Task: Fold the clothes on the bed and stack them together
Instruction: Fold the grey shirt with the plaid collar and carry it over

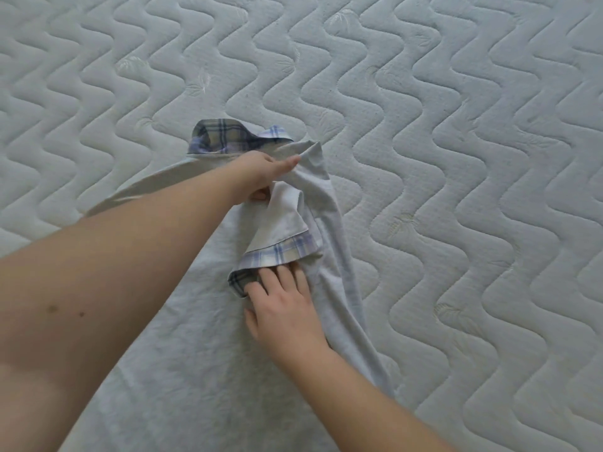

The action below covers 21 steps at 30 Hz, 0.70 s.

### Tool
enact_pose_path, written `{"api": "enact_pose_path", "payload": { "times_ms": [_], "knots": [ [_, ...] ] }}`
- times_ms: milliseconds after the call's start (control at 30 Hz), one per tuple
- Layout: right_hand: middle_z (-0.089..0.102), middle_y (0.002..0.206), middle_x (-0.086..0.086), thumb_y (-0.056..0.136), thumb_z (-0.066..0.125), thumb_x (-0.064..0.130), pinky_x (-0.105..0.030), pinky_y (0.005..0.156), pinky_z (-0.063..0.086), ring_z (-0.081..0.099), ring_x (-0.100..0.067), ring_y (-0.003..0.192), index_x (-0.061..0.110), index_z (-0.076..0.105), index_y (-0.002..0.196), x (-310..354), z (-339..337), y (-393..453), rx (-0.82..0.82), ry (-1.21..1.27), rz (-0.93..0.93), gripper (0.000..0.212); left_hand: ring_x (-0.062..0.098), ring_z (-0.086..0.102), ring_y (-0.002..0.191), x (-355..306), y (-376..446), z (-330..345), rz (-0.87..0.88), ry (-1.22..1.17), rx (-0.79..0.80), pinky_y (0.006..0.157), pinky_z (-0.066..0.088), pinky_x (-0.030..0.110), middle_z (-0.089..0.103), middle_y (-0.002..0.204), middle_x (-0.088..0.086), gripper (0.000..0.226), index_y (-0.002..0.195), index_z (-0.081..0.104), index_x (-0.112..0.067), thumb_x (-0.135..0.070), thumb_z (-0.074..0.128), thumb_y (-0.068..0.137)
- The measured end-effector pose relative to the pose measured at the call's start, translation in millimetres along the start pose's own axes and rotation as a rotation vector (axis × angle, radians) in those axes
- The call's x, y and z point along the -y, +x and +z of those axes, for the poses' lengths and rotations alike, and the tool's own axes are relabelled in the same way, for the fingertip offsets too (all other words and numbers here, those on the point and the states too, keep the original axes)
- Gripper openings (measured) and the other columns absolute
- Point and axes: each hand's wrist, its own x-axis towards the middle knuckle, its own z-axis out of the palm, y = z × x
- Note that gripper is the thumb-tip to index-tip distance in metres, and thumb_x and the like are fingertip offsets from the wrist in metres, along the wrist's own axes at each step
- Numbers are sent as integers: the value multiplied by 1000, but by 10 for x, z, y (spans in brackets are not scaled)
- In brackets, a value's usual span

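Left hand [261, 177] grip pinching shirt [182, 353] sleeve [287, 220]; right hand [284, 308] flat on it.

A single head-worn, wide-angle view looks forward and steeply down from the person's own eye level onto a quilted bed [424, 93]. It sits close: both forearms enter from the bottom edge, and the bed fills the frame entirely.
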Motion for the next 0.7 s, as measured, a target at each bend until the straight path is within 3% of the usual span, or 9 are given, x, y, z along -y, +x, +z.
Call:
{"api": "enact_pose_path", "payload": {
  "times_ms": [67,167,233,333,400,467,533,633,700],
  "knots": [
    [62,117,3,85,61,31,-42,108,39,55,-23,113,23,67,103,-37,11,-63,-15,27,-56,21,20,62,73,-46,-1,54,50,127,15,63,53,30,65,83,4,47,86,68,-18,-64,71,76],
    [56,133,-1,87,58,26,-42,111,33,48,-22,126,20,65,111,-93,13,-127,-70,189,-85,26,21,61,69,-172,-12,143,127,105,18,59,51,25,69,87,8,7,86,69,-17,-20,72,80],
    [58,127,-2,86,61,21,-38,105,37,52,-23,120,17,66,107,-160,9,-160,-199,289,-32,22,20,60,73,-272,-2,185,174,-24,16,64,48,27,69,89,8,20,94,72,-17,-6,60,82],
    [59,115,-2,83,66,17,-35,96,41,56,-21,108,15,66,106,-280,-29,-214,-366,337,147,24,18,65,78,-381,40,183,201,-53,38,73,55,30,71,93,3,21,98,72,-25,-16,59,84],
    [58,118,-3,83,67,20,-41,96,43,54,-23,109,15,64,114,-377,-79,-209,-386,325,295,32,18,68,85,-433,83,193,202,-58,144,80,58,33,71,103,4,27,107,68,-29,-18,70,83],
    [53,130,-5,85,69,26,-43,101,40,49,-25,119,15,56,130,-493,-136,-162,-326,314,425,48,21,68,93,-477,117,217,207,-28,243,86,59,39,66,111,5,57,125,57,-37,-9,78,79],
    [42,142,-3,89,65,37,-39,108,30,39,-22,130,19,42,144,-628,-173,-96,-196,297,500,62,26,66,100,-514,138,237,217,42,260,90,57,43,63,117,6,73,135,50,-38,1,75,78],
    [43,140,1,92,58,41,-33,104,26,37,-19,129,23,40,144,-787,-198,-42,-127,246,529,57,24,65,99,-536,196,259,251,-65,243,95,54,40,64,123,11,64,138,50,-31,5,63,87],
    [44,136,1,92,56,44,-33,100,29,38,-20,124,24,42,142,-832,-221,-64,-104,177,524,55,17,65,96,-550,234,288,279,-124,138,92,54,32,67,121,7,48,133,55,-28,-5,64,92]
  ]
}}
